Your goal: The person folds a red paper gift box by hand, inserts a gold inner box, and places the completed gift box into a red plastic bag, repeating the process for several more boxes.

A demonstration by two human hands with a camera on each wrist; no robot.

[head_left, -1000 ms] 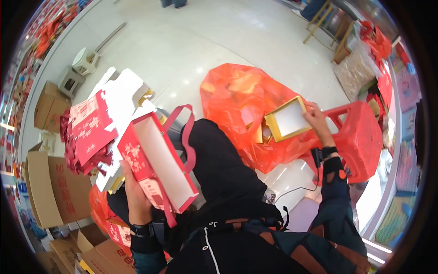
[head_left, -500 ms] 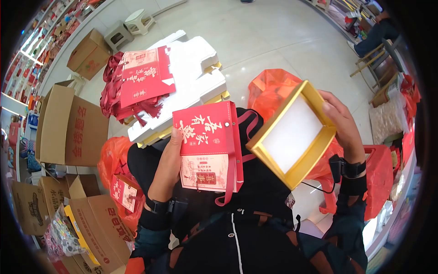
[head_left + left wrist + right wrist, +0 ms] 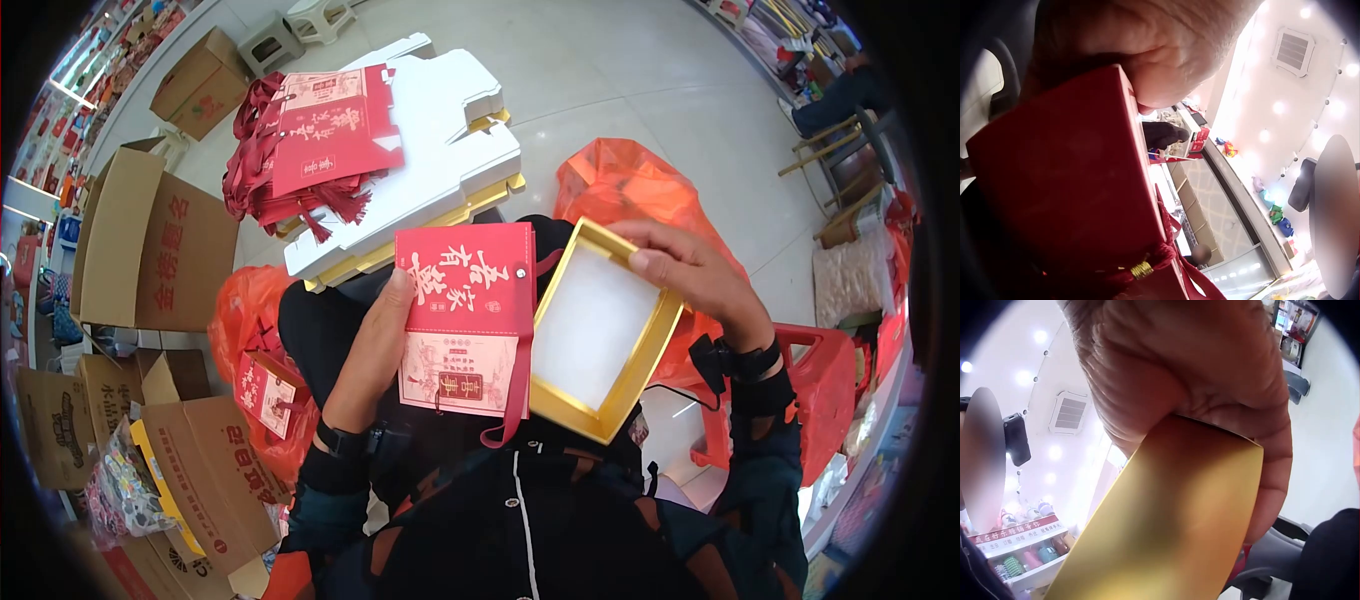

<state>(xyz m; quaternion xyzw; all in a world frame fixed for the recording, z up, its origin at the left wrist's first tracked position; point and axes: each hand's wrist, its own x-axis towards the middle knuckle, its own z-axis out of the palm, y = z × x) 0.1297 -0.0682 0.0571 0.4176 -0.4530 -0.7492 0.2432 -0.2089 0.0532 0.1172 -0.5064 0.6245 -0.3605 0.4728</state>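
Note:
In the head view, the left hand (image 3: pixel 372 350) grips the left side of a red printed box (image 3: pixel 465 285) with a ribbon down its right edge. The right hand (image 3: pixel 700 275) pinches the upper right end of a gold open tray box (image 3: pixel 625 400) with a white inside, held tilted beside the red box. In the left wrist view, the left hand (image 3: pixel 1141 44) lies against the red box (image 3: pixel 1072 187), where a tassel with a gold band hangs. The right wrist view has the right hand (image 3: pixel 1191 369) round one end of the gold box (image 3: pixel 1166 512).
White and gold trays (image 3: pixel 430 150) are stacked at the upper left, with red bags (image 3: pixel 340 135) on top. Cardboard boxes (image 3: pixel 165 250) stand at the left. An orange plastic bag (image 3: pixel 625 180) lies ahead, and a red stool (image 3: pixel 825 400) stands at the right.
The gold box has come out of the orange bag area, over to the red box's right side. The red box has turned so its printed front faces up.

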